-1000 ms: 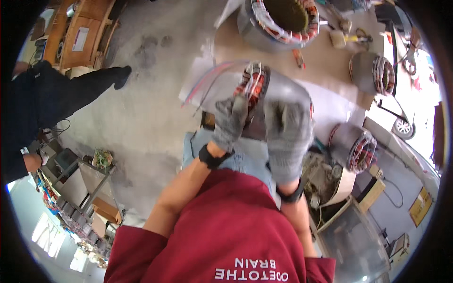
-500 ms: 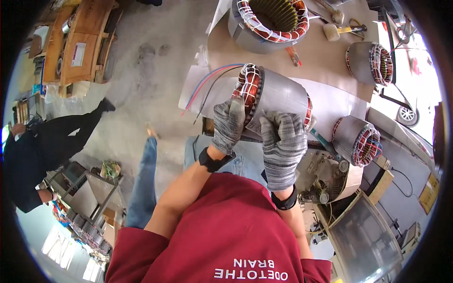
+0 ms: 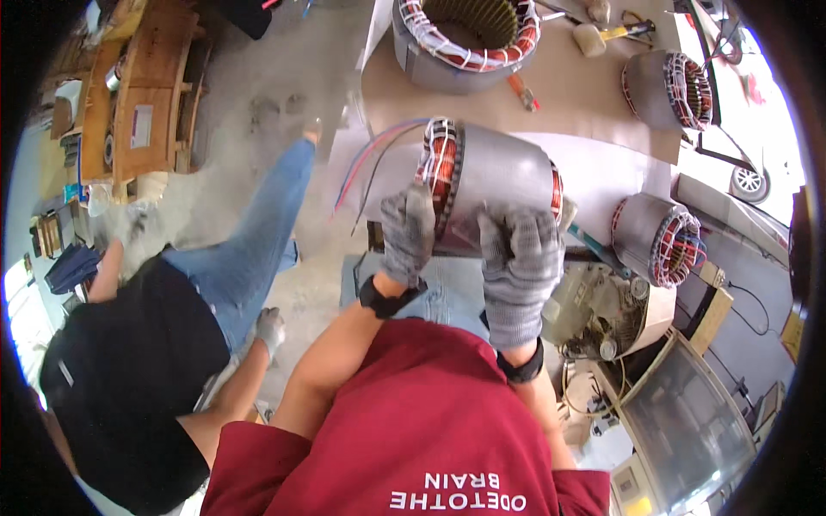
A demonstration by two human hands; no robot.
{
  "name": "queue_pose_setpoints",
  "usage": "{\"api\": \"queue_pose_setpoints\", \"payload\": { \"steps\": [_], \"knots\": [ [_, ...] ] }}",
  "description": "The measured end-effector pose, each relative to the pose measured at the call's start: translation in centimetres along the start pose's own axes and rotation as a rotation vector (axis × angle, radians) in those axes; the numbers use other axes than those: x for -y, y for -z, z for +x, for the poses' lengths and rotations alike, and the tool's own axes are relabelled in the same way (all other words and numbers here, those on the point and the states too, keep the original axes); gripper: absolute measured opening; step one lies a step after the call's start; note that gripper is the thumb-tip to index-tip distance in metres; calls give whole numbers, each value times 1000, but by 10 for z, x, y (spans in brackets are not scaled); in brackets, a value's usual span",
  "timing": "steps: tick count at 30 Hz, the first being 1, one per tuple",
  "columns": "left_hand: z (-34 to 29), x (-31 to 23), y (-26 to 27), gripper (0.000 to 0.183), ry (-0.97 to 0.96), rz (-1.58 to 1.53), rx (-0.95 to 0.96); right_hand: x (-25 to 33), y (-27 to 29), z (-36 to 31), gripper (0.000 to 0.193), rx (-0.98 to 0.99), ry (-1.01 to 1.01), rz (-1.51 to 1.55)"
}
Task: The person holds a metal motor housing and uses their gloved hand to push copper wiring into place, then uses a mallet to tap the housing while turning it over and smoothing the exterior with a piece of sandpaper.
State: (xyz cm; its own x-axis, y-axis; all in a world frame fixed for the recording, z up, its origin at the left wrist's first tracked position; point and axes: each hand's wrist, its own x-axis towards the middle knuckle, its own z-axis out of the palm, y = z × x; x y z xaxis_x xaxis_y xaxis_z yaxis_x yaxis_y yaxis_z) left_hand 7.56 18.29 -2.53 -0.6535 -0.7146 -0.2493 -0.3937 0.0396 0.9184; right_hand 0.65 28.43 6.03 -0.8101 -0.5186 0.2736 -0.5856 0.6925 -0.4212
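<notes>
A motor stator (image 3: 503, 168) lies on its side before me, a grey metal cylinder with copper windings laced in white cord. Blue, red and dark leads (image 3: 366, 168) trail off from its left end. My left hand (image 3: 406, 234), in a grey knit glove, is closed against the winding at that end, fingers curled around its near edge. My right hand (image 3: 522, 258), gloved alike, is curled closed at the near side of the metal body. Whatever its fingers pinch is hidden.
A larger stator (image 3: 465, 73) stands upright at the back; two smaller stators (image 3: 647, 90) (image 3: 641, 232) lie at the right. A mallet (image 3: 594, 39) and a red-handled brush (image 3: 522, 90) rest on the brown board. A co-worker in black (image 3: 129, 378) is close at my left.
The co-worker in black and jeans has come into view close at my left. A thin grey piece by my right thumb no longer shows. Both hands stay at the stator; the view has shifted slightly.
</notes>
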Motion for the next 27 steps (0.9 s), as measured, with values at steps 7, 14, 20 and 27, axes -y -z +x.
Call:
{"api": "queue_pose_setpoints", "payload": {
  "steps": [7, 14, 20, 27],
  "knots": [
    [2, -8, 7, 33, -206, 68, -56, 0, 4, 7, 14, -65, -33, 104],
    [-10, -6, 10, 20, -444, 326, -126, -13, 0, 12, 19, -203, -36, -34],
    [4, -17, 7, 34, -497, 279, -197, -14, 5, 22, 9, -141, -137, 113],
    [-2, -10, 8, 22, -160, 76, -39, -21, 2, 9, 19, -154, -182, 85]
  ]
}}
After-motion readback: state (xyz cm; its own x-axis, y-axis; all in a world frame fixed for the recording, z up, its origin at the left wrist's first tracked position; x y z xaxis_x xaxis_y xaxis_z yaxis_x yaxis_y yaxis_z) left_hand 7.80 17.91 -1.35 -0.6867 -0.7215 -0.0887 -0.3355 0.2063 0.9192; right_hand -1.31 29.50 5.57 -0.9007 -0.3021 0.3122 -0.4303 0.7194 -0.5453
